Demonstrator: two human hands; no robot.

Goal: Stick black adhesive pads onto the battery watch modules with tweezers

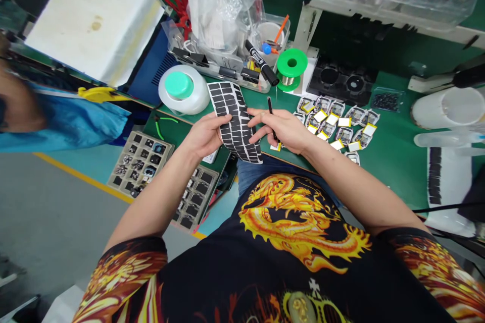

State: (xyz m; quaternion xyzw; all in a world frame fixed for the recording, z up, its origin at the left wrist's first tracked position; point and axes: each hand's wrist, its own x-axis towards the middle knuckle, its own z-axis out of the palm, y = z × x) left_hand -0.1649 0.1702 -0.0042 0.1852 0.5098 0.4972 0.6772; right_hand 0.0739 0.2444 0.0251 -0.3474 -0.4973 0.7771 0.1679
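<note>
On the green desk (390, 166), near its front edge, small battery cells (333, 126) lie clustered right of your hands, most with pale labels. Your left hand (206, 136) grips a sheet of black stickers (227, 103) above the edge; most stickers remain on it. Your right hand (282, 128) closes on a thin black pen (270, 111) beside the sheet.

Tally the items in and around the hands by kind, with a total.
Sheet of black rectangular stickers: 1
Slim black pen: 1
Thick black marker: 1
Green spool of wire: 1
White bottle with green cap: 1
Green-handled pliers: 1
Grey compartment trays of small dark parts: 2
Total: 8
</note>
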